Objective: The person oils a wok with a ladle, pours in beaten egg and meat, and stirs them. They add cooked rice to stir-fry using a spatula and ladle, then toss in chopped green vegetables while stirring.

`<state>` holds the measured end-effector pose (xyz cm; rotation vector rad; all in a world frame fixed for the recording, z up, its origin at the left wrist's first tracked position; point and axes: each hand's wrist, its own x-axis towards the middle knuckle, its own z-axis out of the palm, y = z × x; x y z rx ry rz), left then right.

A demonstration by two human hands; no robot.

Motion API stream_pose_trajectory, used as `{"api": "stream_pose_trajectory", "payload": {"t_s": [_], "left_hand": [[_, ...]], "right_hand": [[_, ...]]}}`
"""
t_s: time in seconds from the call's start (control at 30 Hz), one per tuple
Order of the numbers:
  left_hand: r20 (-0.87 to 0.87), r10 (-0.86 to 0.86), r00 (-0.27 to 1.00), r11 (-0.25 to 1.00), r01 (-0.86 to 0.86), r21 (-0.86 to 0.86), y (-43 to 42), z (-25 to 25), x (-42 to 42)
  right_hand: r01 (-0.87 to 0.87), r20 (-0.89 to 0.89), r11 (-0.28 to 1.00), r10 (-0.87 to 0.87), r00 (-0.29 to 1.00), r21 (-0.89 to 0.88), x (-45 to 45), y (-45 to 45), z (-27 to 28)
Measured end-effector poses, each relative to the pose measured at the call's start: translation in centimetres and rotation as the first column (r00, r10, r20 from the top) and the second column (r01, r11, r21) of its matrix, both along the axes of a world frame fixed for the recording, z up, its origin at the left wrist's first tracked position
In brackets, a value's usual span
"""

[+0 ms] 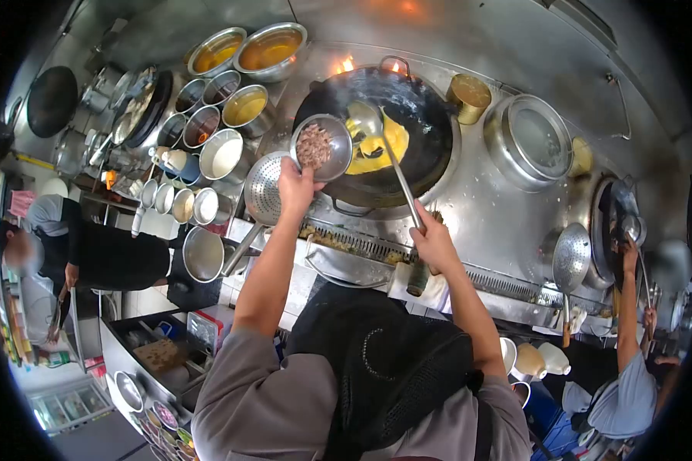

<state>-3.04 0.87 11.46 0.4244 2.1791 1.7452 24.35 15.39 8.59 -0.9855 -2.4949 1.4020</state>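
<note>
My left hand [296,187] is closed on the rim of a small metal bowl [340,156], tilted at the left edge of the wok. Inside the bowl lie small brownish-pink pieces of what looks like meat [313,146]. A long-handled ladle [394,161] is gripped in my right hand [434,238], its round head resting in the wok near yellow egg [396,138]. The black wok [430,154] sits over the burner, with flames [346,64] and smoke at its far rim.
Left of the wok lie a perforated skimmer [264,184] and several metal seasoning pots [221,155]. Two large bowls of orange liquid [271,49] stand behind. On the right are a lidded pot [528,142] and another skimmer [572,257]. One person [627,388] works at right, another [108,250] stands left.
</note>
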Motion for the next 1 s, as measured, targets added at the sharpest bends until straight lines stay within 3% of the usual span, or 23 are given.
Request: {"api": "stream_pose_trajectory", "payload": {"t_s": [0.03,0.07,0.1,0.13,0.17,0.23,0.37,0.47,0.57,0.63,0.67,0.7,0.73,0.77,0.8,0.83,0.87,0.9,0.93,0.97,1.0], "left_hand": [[-0.031,-0.008,0.999,0.992,0.004,-0.122,1.1,0.7,0.1],[-0.045,-0.009,0.999,0.991,0.003,-0.131,2.4,0.1,-0.6],[-0.447,-0.018,0.894,0.983,-0.065,-0.171,3.6,-1.3,-1.7],[-0.769,-0.049,0.637,0.974,-0.14,-0.178,4.6,-1.9,-2.5],[-0.776,-0.053,0.629,0.974,-0.138,-0.179,5.5,-1.1,-2.7],[-0.805,-0.085,0.587,0.967,-0.146,-0.208,7.4,1.3,-2.8],[-0.908,-0.118,0.402,0.959,-0.193,-0.21,9.4,5.8,-3.6],[-0.924,-0.109,0.366,0.969,-0.167,-0.18,9.6,9.4,-3.5],[-0.935,0.008,0.355,0.98,-0.188,-0.063,9.4,9.9,-1.7],[-0.972,-0.064,0.226,0.976,-0.19,-0.108,9.8,5.6,-1.3],[-0.885,-0.241,0.398,0.948,-0.1,-0.303,9.7,2.7,-0.8],[-0.805,-0.266,0.53,0.915,-0.123,-0.384,9.4,0.8,0.5],[-0.866,-0.106,0.488,0.946,-0.22,-0.24,8.9,-2.5,-0.9],[-0.867,-0.082,0.491,0.942,-0.247,-0.229,7.7,-2.5,-0.9],[-0.544,0.064,0.837,0.952,-0.215,-0.218,6.1,-2.4,-0.6],[-0.081,0.193,0.978,0.963,-0.205,-0.174,3.9,-2.4,-0.4],[0.086,0.225,0.97,0.974,-0.226,0.002,1.5,-2.4,-0.1],[0.235,0.256,0.938,0.935,-0.302,0.186,-1.5,-2.2,0.2],[0.287,0.318,0.903,0.892,-0.388,0.233,-5.0,-1.5,1.2],[0.33,0.399,0.855,0.825,-0.492,0.278,-8.6,-1.0,2.0],[0.345,0.457,0.82,0.793,-0.551,0.259,-12.9,-2.1,2.2]], "right_hand": [[-0.004,-0.011,1.0,0.004,1.0,-0.008,0.7,0.4,0.0],[-0.014,0.013,0.954,0.01,1.0,0.3,1.9,0.9,0.3],[-0.025,0.039,0.816,0.003,0.999,0.578,3.3,1.4,0.7],[-0.082,0.172,0.837,-0.015,0.985,0.541,5.0,2.2,2.4],[-0.133,0.302,0.856,-0.028,0.953,0.499,6.8,3.1,4.1],[-0.182,0.381,0.82,-0.047,0.923,0.543,10.4,4.2,4.7],[-0.216,0.408,0.819,-0.024,0.913,0.531,15.2,5.2,6.6],[-0.215,0.395,0.794,-0.034,0.918,0.568,17.0,5.2,7.0],[-0.191,0.379,0.782,-0.062,0.923,0.593,17.1,4.9,7.9],[-0.143,0.293,0.794,-0.046,0.955,0.591,16.1,4.6,8.3],[-0.11,0.217,0.804,-0.024,0.976,0.585,15.4,4.6,7.8],[-0.13,0.221,0.801,-0.003,0.975,0.585,14.5,4.7,7.1],[-0.075,0.1,0.824,0.022,0.995,0.561,13.5,4.8,6.4],[-0.022,-0.027,0.845,0.044,0.999,0.535,12.3,5.0,5.6],[-0.055,-0.027,0.834,0.083,0.996,0.55,11.0,5.3,4.1],[-0.017,-0.098,0.852,0.08,0.992,0.523,9.7,5.6,2.3],[-0.006,-0.166,0.872,0.099,0.981,0.49,8.2,5.8,1.5],[0.04,-0.047,0.958,-0.028,0.998,0.283,6.6,5.8,1.7],[0.082,0.119,0.993,-0.091,0.989,0.079,4.9,5.4,1.8],[0.057,0.081,0.998,-0.059,0.995,0.027,3.3,4.9,2.6],[-0.073,-0.265,0.929,0.177,0.948,0.362,3.2,9.2,-5.7]]}}
